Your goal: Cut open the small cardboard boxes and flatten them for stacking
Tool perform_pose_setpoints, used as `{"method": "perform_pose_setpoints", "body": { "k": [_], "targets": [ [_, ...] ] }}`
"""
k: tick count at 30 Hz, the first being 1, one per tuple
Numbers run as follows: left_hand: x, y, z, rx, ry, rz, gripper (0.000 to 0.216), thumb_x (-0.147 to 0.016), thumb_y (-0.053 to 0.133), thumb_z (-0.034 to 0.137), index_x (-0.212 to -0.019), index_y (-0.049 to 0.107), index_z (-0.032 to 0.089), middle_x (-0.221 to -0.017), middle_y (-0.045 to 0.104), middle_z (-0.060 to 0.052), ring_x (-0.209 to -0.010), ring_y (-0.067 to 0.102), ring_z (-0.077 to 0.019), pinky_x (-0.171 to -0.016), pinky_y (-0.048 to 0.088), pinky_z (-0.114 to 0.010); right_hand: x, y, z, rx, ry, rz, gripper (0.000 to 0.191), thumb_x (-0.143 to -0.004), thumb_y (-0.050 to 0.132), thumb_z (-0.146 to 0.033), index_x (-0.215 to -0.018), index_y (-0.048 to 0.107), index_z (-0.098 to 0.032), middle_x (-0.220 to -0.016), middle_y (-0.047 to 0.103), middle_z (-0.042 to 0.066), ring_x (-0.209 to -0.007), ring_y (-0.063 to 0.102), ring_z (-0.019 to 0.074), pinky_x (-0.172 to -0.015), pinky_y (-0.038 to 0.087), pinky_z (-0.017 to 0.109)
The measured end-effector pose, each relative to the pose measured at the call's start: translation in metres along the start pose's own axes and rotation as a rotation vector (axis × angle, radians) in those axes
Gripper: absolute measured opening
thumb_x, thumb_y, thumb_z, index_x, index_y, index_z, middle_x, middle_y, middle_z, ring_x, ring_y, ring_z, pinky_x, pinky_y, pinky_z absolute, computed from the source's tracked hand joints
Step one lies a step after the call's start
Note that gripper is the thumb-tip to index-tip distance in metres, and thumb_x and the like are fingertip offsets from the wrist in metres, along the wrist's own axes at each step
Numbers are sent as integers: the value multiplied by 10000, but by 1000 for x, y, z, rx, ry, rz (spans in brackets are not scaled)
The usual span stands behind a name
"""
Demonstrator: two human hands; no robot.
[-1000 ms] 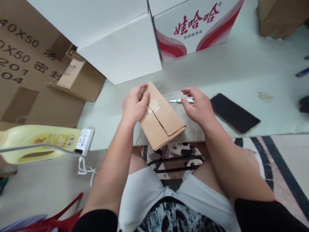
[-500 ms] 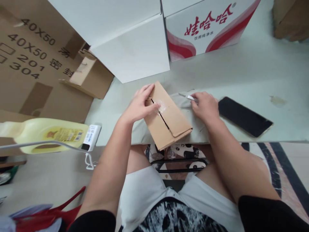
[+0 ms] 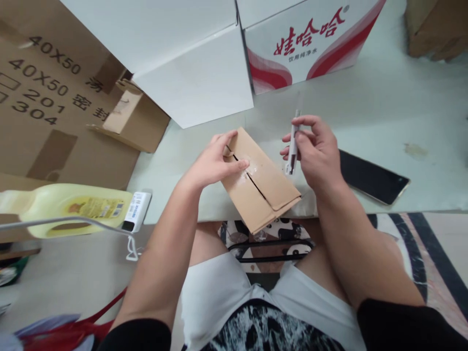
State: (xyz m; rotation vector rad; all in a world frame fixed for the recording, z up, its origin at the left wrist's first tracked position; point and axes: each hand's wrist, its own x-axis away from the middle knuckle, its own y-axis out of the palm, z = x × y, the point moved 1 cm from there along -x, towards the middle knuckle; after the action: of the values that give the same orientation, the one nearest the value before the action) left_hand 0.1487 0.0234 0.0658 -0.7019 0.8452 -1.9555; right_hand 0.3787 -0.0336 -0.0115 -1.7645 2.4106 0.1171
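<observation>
A small brown cardboard box (image 3: 270, 178) lies tilted at the table's near edge, one corner sticking out over my lap. A dark slit runs along its top, with a patch of clear tape (image 3: 251, 168) across it. My left hand (image 3: 215, 163) grips the box's far left end, thumb on top beside the tape. Off to the box's right, my right hand (image 3: 316, 146) is raised and pinches a white utility knife (image 3: 293, 148) between thumb and fingers. The knife points away from me; its blade end is blurred. Neither the knife nor my right hand touches the box.
A black phone (image 3: 373, 175) lies right of my right hand. White cartons (image 3: 204, 83) and a red-printed carton (image 3: 310, 53) stand behind. At left are a small open carton (image 3: 141, 117), a yellow bottle (image 3: 76, 207), a white device (image 3: 137, 212) and a large brown box (image 3: 47, 107).
My right hand has risen and turned, swinging the knife from lying sideways toward the box to pointing away from me. The box has shifted slightly rightward under my left hand.
</observation>
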Motion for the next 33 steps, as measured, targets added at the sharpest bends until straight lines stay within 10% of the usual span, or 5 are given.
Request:
{"method": "perform_pose_setpoints", "body": {
  "k": [10,14,22,33],
  "targets": [
    [-12,7,24,-156,-81,223,339,-956,552,504,-1090,668,215,-956,706,-73,-924,663,-270,-938,528,-460,12,-20,-46,-244,-69,-10,325,-895,570,-610,-992,560,-300,-742,573,-11,-648,588,171,-558,470,318],
    [-23,22,21,-207,-125,317,343,-955,577,457,-1222,627,248,-1156,712,-114,-1035,669,-321,-976,494,-500,34,-17,-73,-195,-160,28,261,-953,537,-527,-897,591,-278,-609,457,-35,-497,416,132,-469,301,287],
    [-29,15,18,-237,-101,155,453,-986,505,560,-1115,728,188,-1106,769,-119,-1018,692,-305,-936,510,-432,54,16,-84,284,-162,-324,107,-870,615,-338,-937,609,-254,-698,649,-31,-553,538,136,-539,388,285],
    [-24,20,20,-362,-136,190,497,-1005,452,602,-1205,722,235,-1164,772,-88,-1074,696,-319,-933,514,-425,55,23,-75,652,-244,-307,220,-902,576,-417,-1017,666,-253,-753,733,25,-602,618,192,-569,385,293]
  ]
}}
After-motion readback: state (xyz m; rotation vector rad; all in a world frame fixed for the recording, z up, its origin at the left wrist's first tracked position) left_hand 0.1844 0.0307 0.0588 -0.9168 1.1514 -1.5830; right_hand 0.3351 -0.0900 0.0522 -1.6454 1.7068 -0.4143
